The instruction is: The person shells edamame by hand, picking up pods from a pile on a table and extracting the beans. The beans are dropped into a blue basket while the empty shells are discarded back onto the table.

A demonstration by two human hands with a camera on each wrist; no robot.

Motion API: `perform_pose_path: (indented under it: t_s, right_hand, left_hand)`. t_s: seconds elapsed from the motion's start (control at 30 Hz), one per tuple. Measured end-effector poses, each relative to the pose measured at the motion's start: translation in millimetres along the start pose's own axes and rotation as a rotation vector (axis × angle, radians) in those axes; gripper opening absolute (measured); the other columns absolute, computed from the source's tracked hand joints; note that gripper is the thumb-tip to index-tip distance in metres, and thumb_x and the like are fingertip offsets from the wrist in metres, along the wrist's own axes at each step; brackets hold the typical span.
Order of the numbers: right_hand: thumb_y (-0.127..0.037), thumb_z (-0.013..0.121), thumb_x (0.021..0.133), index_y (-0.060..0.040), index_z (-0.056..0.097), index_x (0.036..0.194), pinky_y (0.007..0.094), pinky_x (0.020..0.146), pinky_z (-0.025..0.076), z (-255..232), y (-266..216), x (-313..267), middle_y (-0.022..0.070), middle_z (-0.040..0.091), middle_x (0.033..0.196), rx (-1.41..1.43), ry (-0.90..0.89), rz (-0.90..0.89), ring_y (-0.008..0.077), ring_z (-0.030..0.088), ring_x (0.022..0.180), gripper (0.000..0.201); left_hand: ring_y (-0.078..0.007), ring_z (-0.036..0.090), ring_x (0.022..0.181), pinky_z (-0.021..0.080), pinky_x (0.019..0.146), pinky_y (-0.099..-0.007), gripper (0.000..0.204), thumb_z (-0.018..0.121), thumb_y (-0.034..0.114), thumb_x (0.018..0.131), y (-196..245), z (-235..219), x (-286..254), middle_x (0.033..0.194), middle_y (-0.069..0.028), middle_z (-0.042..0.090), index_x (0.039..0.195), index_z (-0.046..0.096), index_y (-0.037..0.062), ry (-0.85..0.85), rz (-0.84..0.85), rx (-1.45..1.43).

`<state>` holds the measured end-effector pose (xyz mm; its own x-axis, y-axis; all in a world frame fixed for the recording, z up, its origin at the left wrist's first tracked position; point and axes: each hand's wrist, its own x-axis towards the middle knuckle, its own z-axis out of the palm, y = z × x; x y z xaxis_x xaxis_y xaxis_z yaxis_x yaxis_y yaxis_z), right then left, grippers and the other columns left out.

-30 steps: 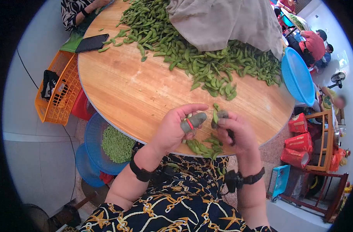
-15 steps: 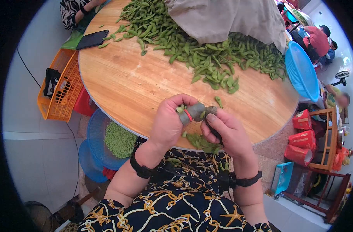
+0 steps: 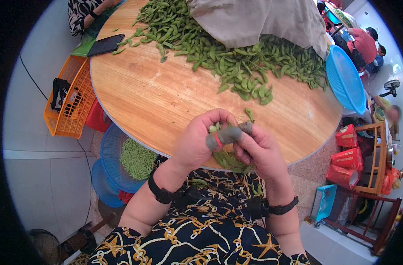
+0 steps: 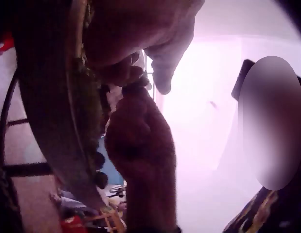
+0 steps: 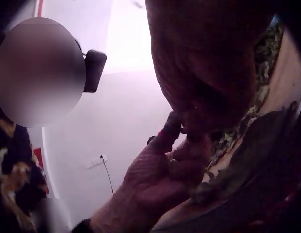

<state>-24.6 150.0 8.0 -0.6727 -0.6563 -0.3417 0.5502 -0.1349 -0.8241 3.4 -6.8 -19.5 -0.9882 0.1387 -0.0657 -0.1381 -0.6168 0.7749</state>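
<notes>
My left hand [image 3: 190,139] curls around some pale green shelled soybeans [image 3: 214,128], and a red band circles the grey cover [image 3: 225,137] on its thumb. That thumb meets the fingertips of my right hand [image 3: 267,152], whose curled fingers also wear grey covers. The soybean pod pinched there is hidden by the fingers. Below the hands, more green pods [image 3: 228,161] lie by the table's near edge. One pod [image 3: 249,114] sits just beyond the right fingers. Both wrist views are dark; my right hand [image 4: 140,131] and left hand [image 5: 155,182] meet at the fingertips.
A large heap of soybean pods [image 3: 184,37] covers the far side of the round wooden table [image 3: 135,92], partly under a beige cloth [image 3: 259,22]. A phone [image 3: 105,45] lies at left. Blue baskets [image 3: 345,81] and an orange crate [image 3: 62,121] flank the table.
The right hand brought a pod from the right to the left hand, and the fingertips came together. The pod is now covered, with the left thumb pressed across toward the right fingers.
</notes>
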Motion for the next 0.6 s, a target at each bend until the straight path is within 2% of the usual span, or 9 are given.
perform_pose_path:
  t_s: [0.03, 0.07, 0.27, 0.4, 0.47, 0.5, 0.53, 0.57, 0.6]
  right_hand:
    - [-0.017, 0.05, 0.089, -0.0055, 0.055, 0.084, 0.017, 0.043, 0.03, 1.4, 2.0, 1.7, -0.0031, 0.051, 0.063, -0.27, 0.117, -0.117, 0.0028, 0.04, 0.049, 0.014]
    - [-0.017, 0.051, 0.089, -0.0054, 0.055, 0.084, 0.0171, 0.043, 0.031, 1.9, 2.7, 3.0, -0.0033, 0.051, 0.063, -0.541, 0.234, -0.236, 0.0028, 0.041, 0.049, 0.014]
    - [-0.017, 0.051, 0.089, -0.0043, 0.057, 0.082, 0.0172, 0.045, 0.034, 0.7, -0.2, 4.7, -0.0039, 0.052, 0.064, -0.133, 0.182, -0.106, 0.0023, 0.043, 0.051, 0.016]
    - [-0.018, 0.052, 0.088, -0.0044, 0.057, 0.082, 0.0169, 0.045, 0.033, 9.6, -0.5, 5.6, -0.0041, 0.051, 0.062, -0.258, 0.249, -0.133, 0.002, 0.043, 0.05, 0.016]
    - [-0.018, 0.054, 0.087, -0.0042, 0.058, 0.08, 0.0164, 0.045, 0.033, 10.1, -2.8, 4.3, -0.0037, 0.051, 0.061, -0.286, 0.175, -0.134, 0.0018, 0.043, 0.051, 0.015]
    - [-0.018, 0.054, 0.087, -0.0042, 0.058, 0.08, 0.0164, 0.045, 0.033, 7.3, -6.9, 0.6, -0.0037, 0.051, 0.061, -0.283, 0.173, -0.133, 0.0018, 0.043, 0.051, 0.015]
    - [-0.017, 0.055, 0.087, -0.0036, 0.058, 0.081, 0.0162, 0.045, 0.033, 0.5, -13.9, -5.9, -0.0035, 0.051, 0.06, -0.348, 0.031, -0.051, 0.0017, 0.044, 0.052, 0.015]
    - [-0.016, 0.055, 0.086, -0.0029, 0.059, 0.081, 0.016, 0.046, 0.034, -5.3, -19.7, -11.7, -0.0033, 0.051, 0.06, -0.41, -0.11, 0.028, 0.0015, 0.045, 0.052, 0.015]
    - [-0.015, 0.056, 0.085, -0.0017, 0.06, 0.084, 0.0175, 0.047, 0.036, -8.0, -23.6, -15.8, -0.0041, 0.051, 0.06, -0.485, -0.138, -0.002, 0.0024, 0.046, 0.053, 0.014]
  left_hand:
    - [-0.0011, 0.045, 0.062, 0.039, 0.054, -0.0156, 0.018, 0.067, 0.012, 0.078, -3.8, 3.0, 1.2, 0.075, 0.0039, 0.054, 0.091, 0.057, 0.0043, 0.094, 0.125, 0.196]
    - [-0.0011, 0.045, 0.062, 0.039, 0.054, -0.0156, 0.018, 0.067, 0.012, 0.078, -3.9, 1.6, 1.1, 0.075, 0.0039, 0.054, 0.091, 0.057, 0.0043, 0.095, 0.127, 0.198]
    - [-0.0019, 0.049, 0.062, 0.039, 0.052, -0.015, 0.012, 0.063, 0.005, 0.079, 4.0, -1.0, -1.9, 0.073, 0.003, 0.055, 0.089, 0.058, 0.0033, 0.138, 0.013, 0.199]
    - [-0.0034, 0.052, 0.062, 0.04, 0.052, -0.0166, 0.014, 0.058, 0.003, 0.08, 13.7, -7.2, -5.6, 0.073, 0.0014, 0.058, 0.093, 0.061, 0.0027, 0.133, -0.021, 0.174]
    - [-0.004, 0.052, 0.062, 0.041, 0.052, -0.0175, 0.014, 0.056, 0.002, 0.08, 19.2, -14.8, -12.0, 0.073, 0.0014, 0.058, 0.093, 0.062, 0.0026, 0.169, -0.045, 0.189]
    - [-0.0072, 0.055, 0.064, 0.043, 0.055, -0.0206, 0.014, 0.059, 0.004, 0.08, 23.8, -21.6, -16.2, 0.076, -0.0015, 0.06, 0.093, 0.063, 0.0021, 0.206, -0.057, 0.426]
    - [-0.0104, 0.057, 0.065, 0.045, 0.057, -0.0236, 0.014, 0.061, 0.006, 0.079, 27.3, -26.7, -19.3, 0.079, -0.0044, 0.061, 0.092, 0.063, 0.0017, 0.241, -0.069, 0.662]
    - [-0.0104, 0.057, 0.065, 0.045, 0.057, -0.0236, 0.014, 0.061, 0.006, 0.079, 29.5, -29.2, -23.1, 0.079, -0.0044, 0.061, 0.092, 0.063, 0.0017, 0.241, -0.071, 0.666]
    - [-0.0134, 0.058, 0.066, 0.046, 0.059, -0.0266, 0.015, 0.062, 0.006, 0.077, 31.0, -30.0, -29.2, 0.078, -0.0059, 0.061, 0.092, 0.063, 0.0026, 0.119, 0.015, 0.917]
